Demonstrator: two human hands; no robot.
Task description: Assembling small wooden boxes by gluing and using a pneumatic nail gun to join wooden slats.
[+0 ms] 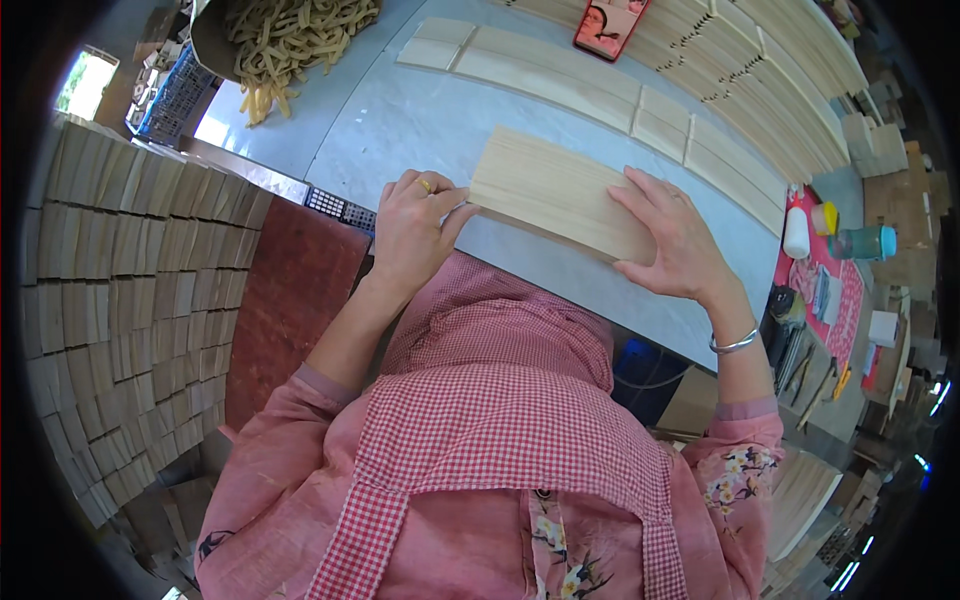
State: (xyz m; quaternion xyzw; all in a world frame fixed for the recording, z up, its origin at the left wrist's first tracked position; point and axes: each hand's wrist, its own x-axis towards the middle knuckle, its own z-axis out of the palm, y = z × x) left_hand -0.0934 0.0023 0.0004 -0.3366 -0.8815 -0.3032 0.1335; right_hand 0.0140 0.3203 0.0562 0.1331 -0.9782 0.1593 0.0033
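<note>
A pale, flat wooden board [550, 190], perhaps a stack of thin slats, lies at a slant on the light grey marbled tabletop [400, 120] in front of me. My right hand [680, 235] grips its right end, fingers on top and thumb at the near edge. At the left end, my left hand [422, 222] is closed in a pinch, with thumb and forefinger meeting at the corner of the board. Whether anything small sits between those fingertips cannot be made out. Behind the board runs a row of similar wooden pieces [550, 75].
Pale yellow bands [290, 50] spill from a container at the far left. Stacked wooden pieces [130, 270] rise on the left, with more stacks [740, 60] at the far right. A phone [610, 25] lies at the back. A white bottle [797, 233] and a teal-lidded jar [862, 243] stand right.
</note>
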